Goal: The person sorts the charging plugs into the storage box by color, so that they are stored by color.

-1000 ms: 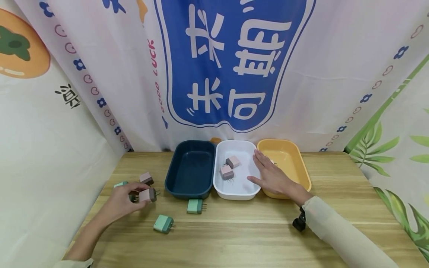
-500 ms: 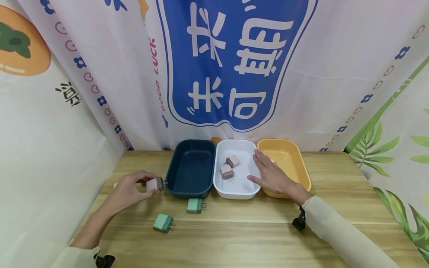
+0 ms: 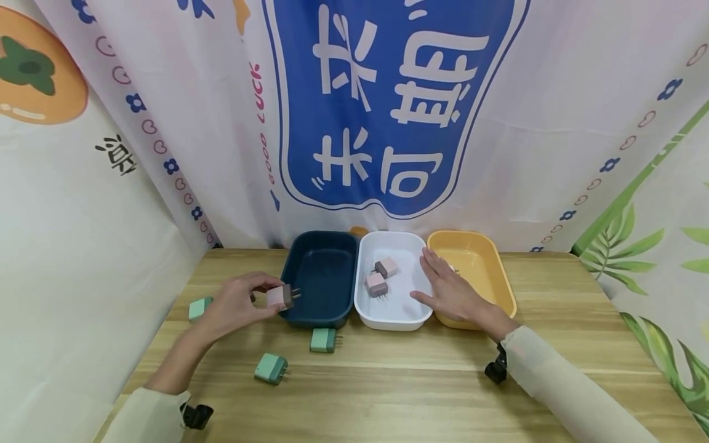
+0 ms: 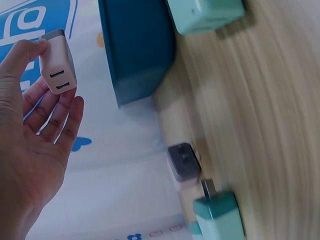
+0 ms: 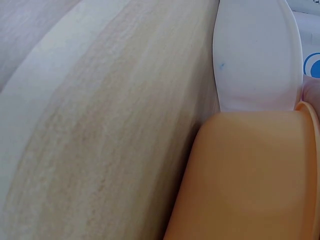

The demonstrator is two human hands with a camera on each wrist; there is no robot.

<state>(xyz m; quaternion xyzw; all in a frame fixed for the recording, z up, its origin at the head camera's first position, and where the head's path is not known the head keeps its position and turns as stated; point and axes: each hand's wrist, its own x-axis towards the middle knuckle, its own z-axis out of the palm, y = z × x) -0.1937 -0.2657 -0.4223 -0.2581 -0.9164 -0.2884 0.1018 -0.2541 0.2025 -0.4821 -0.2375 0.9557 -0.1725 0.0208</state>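
My left hand [image 3: 239, 307] pinches a pink and grey charger [image 3: 279, 297] between thumb and fingers, at the left rim of the dark blue tray [image 3: 317, 320]. In the left wrist view the held charger [image 4: 58, 62] shows two slots, with my left hand [image 4: 37, 117] below it. My right hand [image 3: 451, 288] rests, fingers straight, over the adjoining rims of the white tray [image 3: 393, 325] and the yellow tray [image 3: 501, 289]. Inside the white tray lie two pink and grey chargers [image 3: 376, 284]. Part of a small item in the yellow tray is hidden by my right hand.
Green chargers lie on the wooden table: one [image 3: 323, 340] just before the blue tray, one [image 3: 271, 368] nearer me, one [image 3: 199, 308] left of my left hand. A pink and grey charger [image 4: 184, 162] lies beside a green one [image 4: 220, 215]. A printed curtain [image 3: 244, 209] hangs behind.
My left hand has carried the pink charger rightward, from the group at the left to the blue tray's rim. The right hand has stayed in place.
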